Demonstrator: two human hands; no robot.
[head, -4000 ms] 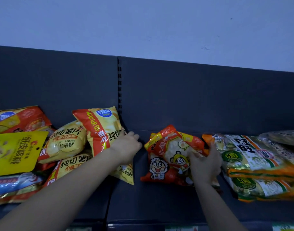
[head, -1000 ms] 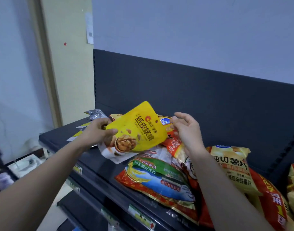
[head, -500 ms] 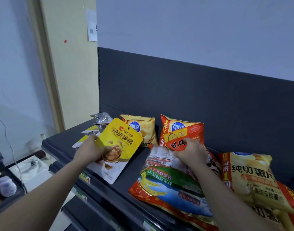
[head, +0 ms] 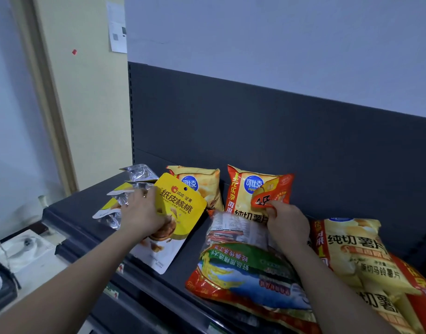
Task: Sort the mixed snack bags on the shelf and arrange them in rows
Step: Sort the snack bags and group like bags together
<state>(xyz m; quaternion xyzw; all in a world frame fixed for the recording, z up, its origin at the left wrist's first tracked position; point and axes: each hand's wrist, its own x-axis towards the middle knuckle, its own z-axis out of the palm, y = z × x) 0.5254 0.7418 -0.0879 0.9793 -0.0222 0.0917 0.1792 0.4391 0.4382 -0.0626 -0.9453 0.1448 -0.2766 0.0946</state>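
A dark shelf (head: 183, 266) stands by a pale wall with a paper note (head: 117, 27). The left hand (head: 142, 214) grips a yellow walnut bag (head: 180, 213) marked 纸皮核桃, near the left end. The right hand (head: 288, 224) pinches a red chip bag (head: 272, 191) in front of a 可比克 bag (head: 243, 189) at the back

Left hand (head: 144, 216) grips yellow walnut pouch (head: 177, 213); right hand (head: 288, 221) pinches orange bag (head: 275, 192).
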